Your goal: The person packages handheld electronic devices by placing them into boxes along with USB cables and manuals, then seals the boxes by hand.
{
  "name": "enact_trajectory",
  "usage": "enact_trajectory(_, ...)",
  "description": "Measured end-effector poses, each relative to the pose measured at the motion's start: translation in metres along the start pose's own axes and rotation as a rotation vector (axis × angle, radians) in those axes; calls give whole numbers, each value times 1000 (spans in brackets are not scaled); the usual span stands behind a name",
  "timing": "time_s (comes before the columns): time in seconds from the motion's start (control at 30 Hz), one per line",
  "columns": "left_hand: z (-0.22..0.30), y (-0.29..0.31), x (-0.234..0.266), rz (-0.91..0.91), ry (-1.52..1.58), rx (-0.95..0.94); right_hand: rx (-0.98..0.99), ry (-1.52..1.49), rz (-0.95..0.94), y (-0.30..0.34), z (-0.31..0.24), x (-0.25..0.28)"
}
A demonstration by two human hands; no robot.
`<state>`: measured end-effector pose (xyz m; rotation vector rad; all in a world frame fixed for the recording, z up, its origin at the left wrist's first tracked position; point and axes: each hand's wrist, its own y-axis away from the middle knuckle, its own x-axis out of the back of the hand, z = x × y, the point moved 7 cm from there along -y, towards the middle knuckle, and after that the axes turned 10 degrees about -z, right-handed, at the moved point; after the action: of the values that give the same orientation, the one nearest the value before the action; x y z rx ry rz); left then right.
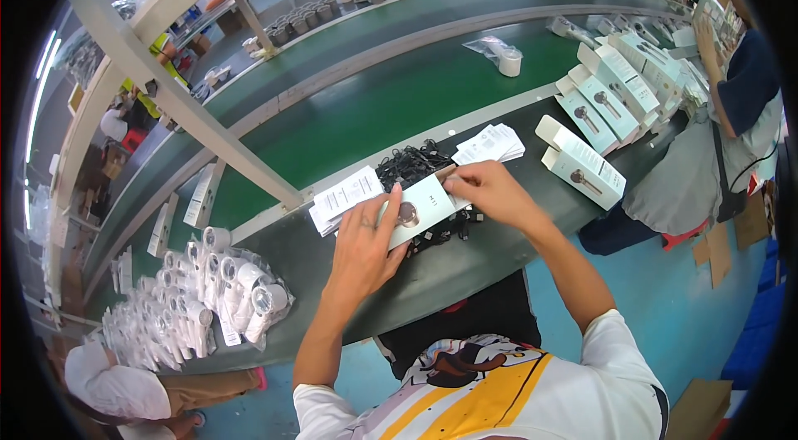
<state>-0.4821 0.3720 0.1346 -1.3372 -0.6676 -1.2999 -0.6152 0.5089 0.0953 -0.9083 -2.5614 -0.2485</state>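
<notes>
A pale mint and white carton [431,205] with a small product picture lies tilted across the middle of the bench in front of me. My left hand [366,242] is wrapped around its left end, thumb below and fingers over the top. At the carton's right end my right hand [495,192] pinches with bent fingers by the end flap; what is between the fingertips is hidden. Behind and under the carton lies a heap of black cables [409,164]. Stacks of printed leaflets sit either side of it: one [347,193] beside my left hand, another [492,144] beyond my right.
Bagged white handheld devices [208,290] pile up at the left. Mint cartons with raised flaps [582,170] stand at the right, near a co-worker [740,82]. A green conveyor belt [399,82] runs behind, carrying a bagged device [507,62]. A white metal post [199,107] slants down at left.
</notes>
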Motion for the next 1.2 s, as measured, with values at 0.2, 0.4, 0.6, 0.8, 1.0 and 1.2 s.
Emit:
enact_trajectory(0.2, -11, -10, -2, 21, 25, 11, 172, 194, 322, 17, -14, 15)
enact_trajectory(0.4, -54, -26, 9, 134, 86, 50, 325, -131, 507, 44, 10, 29)
enact_trajectory(0.6, -185, -61, 25, 289, -38, 504, 112, 332, 239, 56, 74, -31)
enact_trajectory(0.8, -306, -49, -38, -98, -182, 901, 162, 490, 339, 49, 72, -37)
enact_trajectory(1.0, -186, -39, -24, -113, -103, 275, 253, 407, 355, 46, 73, -22)
enact_trajectory(1.2, -151, -20, -40, -457, -67, 256, 158, 132, 470, 40, 62, -1)
